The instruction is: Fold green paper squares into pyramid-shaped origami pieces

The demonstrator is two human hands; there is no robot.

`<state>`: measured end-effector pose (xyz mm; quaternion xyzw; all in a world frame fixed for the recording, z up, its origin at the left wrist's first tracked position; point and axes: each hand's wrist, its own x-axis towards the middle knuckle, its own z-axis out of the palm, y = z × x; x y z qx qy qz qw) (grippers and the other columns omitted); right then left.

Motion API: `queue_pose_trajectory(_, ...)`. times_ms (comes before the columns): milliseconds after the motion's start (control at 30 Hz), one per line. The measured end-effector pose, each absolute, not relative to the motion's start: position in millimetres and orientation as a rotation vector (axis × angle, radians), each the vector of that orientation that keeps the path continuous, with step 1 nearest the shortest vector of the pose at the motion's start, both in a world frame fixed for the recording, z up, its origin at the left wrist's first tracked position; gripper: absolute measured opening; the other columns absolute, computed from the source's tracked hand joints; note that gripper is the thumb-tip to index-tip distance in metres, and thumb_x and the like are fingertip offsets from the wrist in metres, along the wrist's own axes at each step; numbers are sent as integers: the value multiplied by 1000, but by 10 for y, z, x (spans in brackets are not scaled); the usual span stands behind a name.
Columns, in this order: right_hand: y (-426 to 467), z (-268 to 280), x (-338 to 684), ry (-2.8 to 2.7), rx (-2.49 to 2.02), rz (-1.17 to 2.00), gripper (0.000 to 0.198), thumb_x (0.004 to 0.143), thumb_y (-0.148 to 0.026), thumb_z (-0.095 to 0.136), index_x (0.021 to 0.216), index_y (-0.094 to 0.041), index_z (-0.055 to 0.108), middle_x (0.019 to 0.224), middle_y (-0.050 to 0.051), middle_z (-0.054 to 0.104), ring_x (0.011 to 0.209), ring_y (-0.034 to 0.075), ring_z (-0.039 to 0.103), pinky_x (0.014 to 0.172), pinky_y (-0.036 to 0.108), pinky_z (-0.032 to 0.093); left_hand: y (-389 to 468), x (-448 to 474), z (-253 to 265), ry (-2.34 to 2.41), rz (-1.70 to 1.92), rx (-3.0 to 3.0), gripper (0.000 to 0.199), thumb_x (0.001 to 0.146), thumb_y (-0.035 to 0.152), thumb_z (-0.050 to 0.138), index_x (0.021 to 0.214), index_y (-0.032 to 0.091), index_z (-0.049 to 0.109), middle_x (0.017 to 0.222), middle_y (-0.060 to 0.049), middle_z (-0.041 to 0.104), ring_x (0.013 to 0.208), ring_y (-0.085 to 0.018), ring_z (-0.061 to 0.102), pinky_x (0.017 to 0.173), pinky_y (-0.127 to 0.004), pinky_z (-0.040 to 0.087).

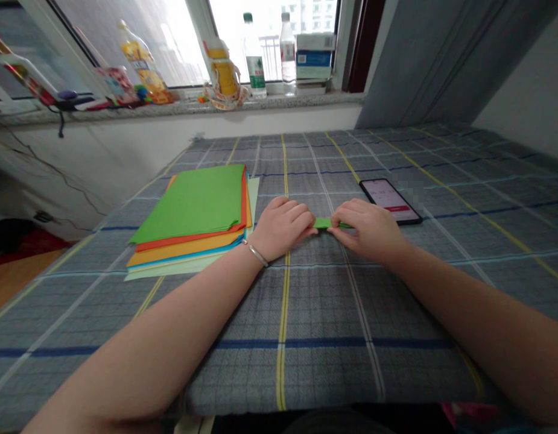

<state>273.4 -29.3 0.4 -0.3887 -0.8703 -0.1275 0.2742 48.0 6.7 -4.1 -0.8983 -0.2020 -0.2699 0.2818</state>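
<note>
A narrow folded strip of green paper (323,223) spans the gap between my two hands, just above or on the checked cloth. My left hand (285,226), with a silver bangle at its wrist, is closed on the strip's left end. At the other end, the thumb and fingers of my right hand (371,229) pinch the paper. My fingers hide most of the strip, so its full shape does not show. Left of my left hand lies a stack of coloured paper (192,202), green on top, with orange, yellow, blue and pale green sheets below.
A phone (391,201) with a lit screen lies just beyond my right hand. Grey plaid cloth (324,313) covers the surface. On the windowsill (188,108) stand plastic bottles (256,66), a yellow cup (223,72) and boxes (313,60). A grey curtain (423,66) hangs at right.
</note>
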Motion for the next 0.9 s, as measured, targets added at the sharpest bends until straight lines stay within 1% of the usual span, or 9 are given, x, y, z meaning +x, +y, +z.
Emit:
queue_pose_trajectory(167, -299, 0, 2749, -2314, -1060, -261, 8, 85, -24, 61, 78, -22, 59, 83, 1, 66, 81, 19, 60, 70, 30, 41, 116, 439, -49, -494, -786, -2437, 28, 100, 40, 44, 82, 19, 52, 74, 0, 61, 69, -15, 53, 75, -30, 38)
queue_pose_trajectory(367, -290, -8, 2760, -2317, -1082, -238, 8, 85, -25, 61, 79, -21, 59, 84, 2, 67, 83, 19, 60, 72, 30, 41, 129, 394, -37, -515, -744, -2466, 24, 98, 38, 48, 86, 19, 54, 79, 0, 64, 73, -15, 56, 78, -31, 38)
queue_pose_trajectory(600, -273, 0, 2792, -2307, -1108, -192, 8, 86, -26, 60, 80, -21, 59, 85, 3, 67, 83, 20, 60, 72, 31, 41, 145, 359, -33, -577, -794, -2434, 35, 96, 51, 48, 81, 20, 54, 74, 1, 63, 69, -16, 54, 71, -31, 36)
queue_pose_trajectory(767, -255, 14, 2841, -2277, -1141, -140, 9, 86, -27, 59, 80, -21, 58, 84, 3, 66, 84, 20, 60, 73, 31, 42, 133, 332, -8, -650, -833, -2499, 29, 97, 44, 48, 84, 20, 56, 79, 0, 65, 73, -16, 54, 74, -31, 38)
queue_pose_trajectory(900, -249, 21, 2858, -2276, -1139, -118, 10, 87, -28, 58, 79, -22, 58, 85, 3, 66, 84, 20, 60, 73, 32, 43, 139, 318, -8, -715, -836, -2512, 36, 96, 51, 47, 80, 20, 56, 78, -1, 66, 74, -17, 55, 75, -32, 38)
